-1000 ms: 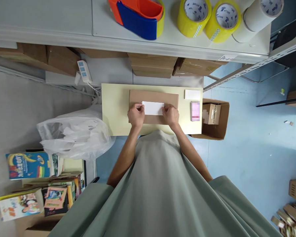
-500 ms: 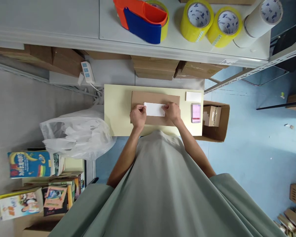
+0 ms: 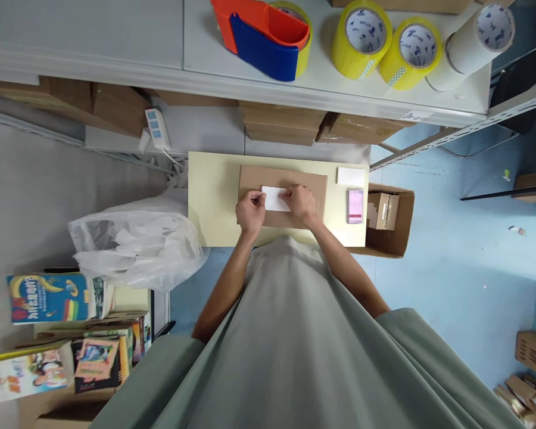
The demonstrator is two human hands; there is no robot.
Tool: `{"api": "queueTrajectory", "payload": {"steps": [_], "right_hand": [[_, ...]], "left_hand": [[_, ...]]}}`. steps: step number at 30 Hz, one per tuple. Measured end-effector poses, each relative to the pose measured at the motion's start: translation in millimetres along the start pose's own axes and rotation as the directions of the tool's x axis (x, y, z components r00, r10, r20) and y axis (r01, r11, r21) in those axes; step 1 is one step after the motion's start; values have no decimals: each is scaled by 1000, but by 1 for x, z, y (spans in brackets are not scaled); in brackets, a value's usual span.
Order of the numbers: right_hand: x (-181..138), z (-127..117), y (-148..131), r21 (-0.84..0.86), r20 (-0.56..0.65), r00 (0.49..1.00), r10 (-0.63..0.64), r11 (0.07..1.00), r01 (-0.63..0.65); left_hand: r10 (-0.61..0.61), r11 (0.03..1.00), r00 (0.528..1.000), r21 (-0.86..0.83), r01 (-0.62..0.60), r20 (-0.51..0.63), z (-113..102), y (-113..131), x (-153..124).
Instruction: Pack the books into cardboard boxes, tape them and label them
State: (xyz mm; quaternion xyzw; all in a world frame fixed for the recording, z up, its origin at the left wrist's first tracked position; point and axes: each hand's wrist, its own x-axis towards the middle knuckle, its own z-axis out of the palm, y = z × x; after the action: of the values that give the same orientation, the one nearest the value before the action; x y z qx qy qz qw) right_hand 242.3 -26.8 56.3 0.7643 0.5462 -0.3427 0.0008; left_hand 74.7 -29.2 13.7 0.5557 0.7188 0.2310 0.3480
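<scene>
Pinching the left end of a white rectangular paper slip [image 3: 274,200] between thumb and forefinger, the left hand [image 3: 251,211] sits over the left part of a brown cardboard box [image 3: 274,176]. The right hand [image 3: 301,202] has its fingers bunched, tips over the slip's right end and hiding it; whether they grip it I cannot tell. The slip's middle shows between both sets of fingertips, over the box top. Around the box spreads a pale yellow rectangular tabletop [image 3: 212,196]; beyond, yellow tape rolls [image 3: 352,59] stand on a grey shelf [image 3: 116,42].
</scene>
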Motion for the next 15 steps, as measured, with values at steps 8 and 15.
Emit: {"api": "queueTrajectory", "payload": {"steps": [8,15], "right_hand": [[17,-5,-7,72,-83,994,76,995,-70],[-8,1,-5,-10,-17,1000,13,1000,-14]], "left_hand": [[5,1000,1000,-10,-5,-7,0,1,-1],[1,1000,1000,-21,-2,-17,0,1,-2]]}}
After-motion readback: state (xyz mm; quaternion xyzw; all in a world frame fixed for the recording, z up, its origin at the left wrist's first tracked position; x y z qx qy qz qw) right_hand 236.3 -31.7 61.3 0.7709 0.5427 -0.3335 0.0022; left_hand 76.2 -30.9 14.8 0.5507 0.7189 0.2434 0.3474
